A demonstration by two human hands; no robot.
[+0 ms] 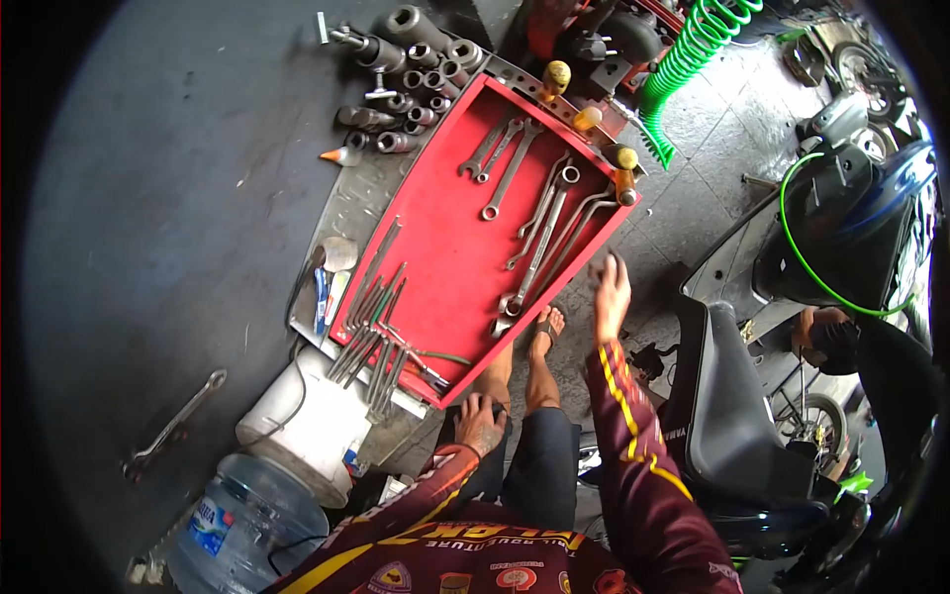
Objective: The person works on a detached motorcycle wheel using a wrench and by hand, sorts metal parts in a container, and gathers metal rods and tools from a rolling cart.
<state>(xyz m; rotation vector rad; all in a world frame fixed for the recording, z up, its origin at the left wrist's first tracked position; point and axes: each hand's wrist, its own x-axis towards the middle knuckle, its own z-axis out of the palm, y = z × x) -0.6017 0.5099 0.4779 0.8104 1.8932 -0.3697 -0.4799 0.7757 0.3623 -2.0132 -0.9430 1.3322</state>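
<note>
- I have the left hand (pixel 480 426) down on the left knee, with its fingers spread apart; I see nothing held in them.
- I see the right hand (pixel 612 297) raised beyond the lower right side of the red tray (pixel 440 247), just beside its rim; its fingers are partly open and loosely bent, and I make out nothing in their hold.
- The red tray slants across my view, ahead of the knees and nearest to both hands.
- Inside it, toward the far end, I see open-ended and combination wrenches (pixel 507 163) lying together.
- Along its right side lie longer ring wrenches (pixel 542 238), some crossing over one another.
- At the near left corner I find a bundle of L-shaped keys (pixel 376 342), some reaching over the rim.
- Yellow-topped handles (pixel 557 79) stand along the far rim.
- Left of the far end I see a cluster of metal sockets (pixel 426 84), with an orange-tipped bottle (pixel 346 156) beside them.
- Below the near left corner are a white bucket (pixel 302 401) and a clear water jug (pixel 237 525); a single wrench (pixel 183 421) lies off to their left.
- On my right stands a dark motorcycle (pixel 732 396), and farther up hangs a green coiled hose (pixel 698 49).
</note>
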